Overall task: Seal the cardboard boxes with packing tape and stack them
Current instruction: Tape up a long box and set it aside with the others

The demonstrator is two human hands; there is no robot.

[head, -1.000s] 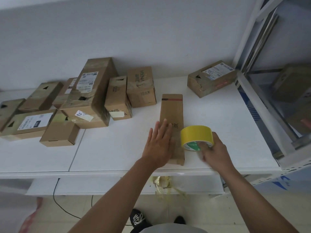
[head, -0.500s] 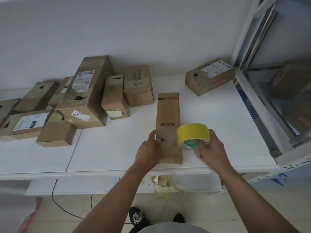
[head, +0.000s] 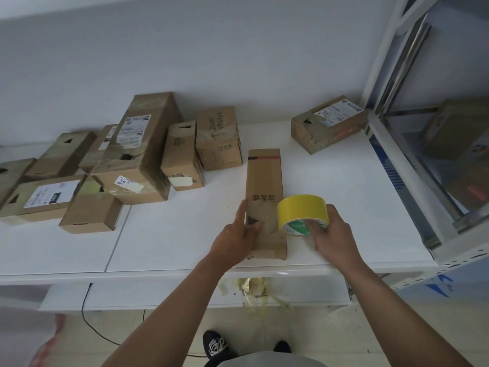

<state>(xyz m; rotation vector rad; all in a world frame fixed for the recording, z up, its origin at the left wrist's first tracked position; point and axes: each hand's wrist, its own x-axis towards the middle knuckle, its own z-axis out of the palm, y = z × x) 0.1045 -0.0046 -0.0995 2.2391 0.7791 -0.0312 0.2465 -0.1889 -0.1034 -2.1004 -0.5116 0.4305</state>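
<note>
A long narrow cardboard box (head: 265,181) lies flat on the white table (head: 344,202), its near end close to the front edge. My left hand (head: 237,235) grips the box's near left side, thumb on top. My right hand (head: 332,234) holds a roll of yellow packing tape (head: 301,211) at the box's right edge, fingers through the core. The roll stands on edge, touching the box.
Several cardboard boxes (head: 137,154) crowd the table's back left. A single box (head: 328,123) sits at the back right. A white metal shelf (head: 412,144) with more boxes stands to the right. Crumpled tape scraps (head: 254,290) hang under the table edge.
My left hand went from lying flat on the box to gripping its left side. The tape roll stayed by the box's right edge.
</note>
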